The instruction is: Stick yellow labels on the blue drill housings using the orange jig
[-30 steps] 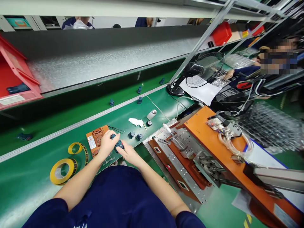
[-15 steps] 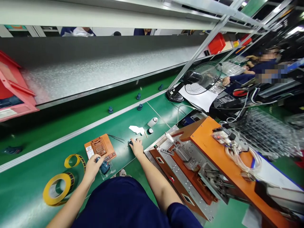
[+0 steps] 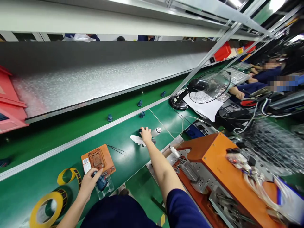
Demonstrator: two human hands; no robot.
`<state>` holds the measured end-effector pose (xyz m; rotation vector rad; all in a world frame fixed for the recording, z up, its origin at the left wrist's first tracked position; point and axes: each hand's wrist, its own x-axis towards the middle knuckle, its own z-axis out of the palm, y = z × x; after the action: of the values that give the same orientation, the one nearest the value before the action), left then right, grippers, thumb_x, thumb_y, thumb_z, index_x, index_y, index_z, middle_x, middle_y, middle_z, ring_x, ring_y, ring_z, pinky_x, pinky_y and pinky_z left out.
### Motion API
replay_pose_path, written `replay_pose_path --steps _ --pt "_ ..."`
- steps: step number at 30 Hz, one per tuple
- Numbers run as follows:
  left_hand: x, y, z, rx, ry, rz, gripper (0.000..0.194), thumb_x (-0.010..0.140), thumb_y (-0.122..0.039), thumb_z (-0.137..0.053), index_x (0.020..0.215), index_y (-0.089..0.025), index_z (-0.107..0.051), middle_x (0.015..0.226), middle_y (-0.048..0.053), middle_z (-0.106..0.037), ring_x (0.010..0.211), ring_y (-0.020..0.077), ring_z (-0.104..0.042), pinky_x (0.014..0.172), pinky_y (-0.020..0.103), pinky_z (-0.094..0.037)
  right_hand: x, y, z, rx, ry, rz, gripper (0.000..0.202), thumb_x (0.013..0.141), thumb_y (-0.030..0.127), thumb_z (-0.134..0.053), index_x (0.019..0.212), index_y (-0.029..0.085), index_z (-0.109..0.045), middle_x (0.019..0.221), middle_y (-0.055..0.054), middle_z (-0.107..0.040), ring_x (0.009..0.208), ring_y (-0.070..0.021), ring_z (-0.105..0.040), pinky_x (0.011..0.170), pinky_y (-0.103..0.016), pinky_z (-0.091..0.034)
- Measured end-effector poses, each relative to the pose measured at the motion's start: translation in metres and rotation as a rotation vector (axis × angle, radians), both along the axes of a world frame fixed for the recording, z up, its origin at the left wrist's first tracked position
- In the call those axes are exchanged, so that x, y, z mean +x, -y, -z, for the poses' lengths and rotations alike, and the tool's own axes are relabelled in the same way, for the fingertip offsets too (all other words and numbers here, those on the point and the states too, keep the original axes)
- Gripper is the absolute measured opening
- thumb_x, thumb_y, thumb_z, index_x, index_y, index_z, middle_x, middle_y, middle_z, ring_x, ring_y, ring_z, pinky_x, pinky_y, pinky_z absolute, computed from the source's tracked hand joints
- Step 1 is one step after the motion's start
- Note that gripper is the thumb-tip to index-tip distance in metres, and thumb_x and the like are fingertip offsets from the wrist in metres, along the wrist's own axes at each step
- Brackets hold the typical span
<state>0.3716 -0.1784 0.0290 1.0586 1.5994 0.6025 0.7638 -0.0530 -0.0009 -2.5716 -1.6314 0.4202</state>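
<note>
My left hand (image 3: 89, 181) is closed around a dark blue, rounded housing (image 3: 102, 182), just in front of an orange fixture block (image 3: 110, 160) with a recessed cavity. Part of that housing is covered by my fingers. Farther out on the green bench, my right hand (image 3: 146, 135) is closed on a small dark part (image 3: 140, 130), mostly hidden by the fingers. Beside it lie a crumpled white paper (image 3: 136, 139) and a white cylinder (image 3: 157, 131). A small dark round piece (image 3: 154, 141) shows next to my right wrist.
Yellow tape rolls (image 3: 38, 210) lie at left, and thin dark tweezers (image 3: 115, 148) beyond the fixture. Several blue housings (image 3: 110, 117) sit along the green belt. A black fan (image 3: 179, 101) stands ahead; an orange machine (image 3: 211, 148) fills the right. Co-workers sit at far right.
My right hand has moved forward and right, from near the fixture to beside the white cylinder, with the dark part. My left hand keeps the blue housing by the fixture. The view has shifted slightly.
</note>
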Motion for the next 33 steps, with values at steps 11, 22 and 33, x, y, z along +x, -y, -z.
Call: replay_pose_path --steps 11,22,33 --pt "0.011 -0.010 0.001 -0.090 -0.008 -0.015 0.058 0.057 -0.075 -0.074 0.067 -0.020 -0.057 0.058 -0.004 -0.050 0.056 0.0154 -0.048 0.052 0.024 -0.037 0.033 -0.018 0.006 -0.045 -0.212 0.115 0.049 0.092 0.030 -0.065 0.138 0.021 -0.050 0.144 -0.012 -0.048 0.126 -0.0309 -0.052 0.101 -0.053 -0.047" --pt "0.064 -0.038 -0.010 0.097 0.131 0.213 0.046 0.068 -0.064 -0.074 0.066 -0.020 -0.060 0.065 -0.002 -0.055 0.064 0.0160 -0.052 0.060 0.025 -0.041 -0.099 0.135 -0.039 0.077 -0.872 0.018 0.036 0.093 0.050 -0.053 0.113 0.022 -0.066 0.105 -0.007 -0.067 0.099 -0.0256 -0.064 0.087 -0.043 -0.055" --pt "0.112 -0.010 -0.017 0.021 0.347 0.330 0.044 0.070 -0.059 -0.076 0.085 -0.019 -0.065 0.082 0.002 -0.064 0.081 0.0191 -0.061 0.076 0.029 -0.047 -0.166 0.222 -0.046 0.234 -1.607 0.264 0.061 0.067 0.056 -0.083 0.111 0.021 -0.058 0.105 -0.004 -0.060 0.081 -0.0167 -0.065 0.082 -0.040 -0.058"
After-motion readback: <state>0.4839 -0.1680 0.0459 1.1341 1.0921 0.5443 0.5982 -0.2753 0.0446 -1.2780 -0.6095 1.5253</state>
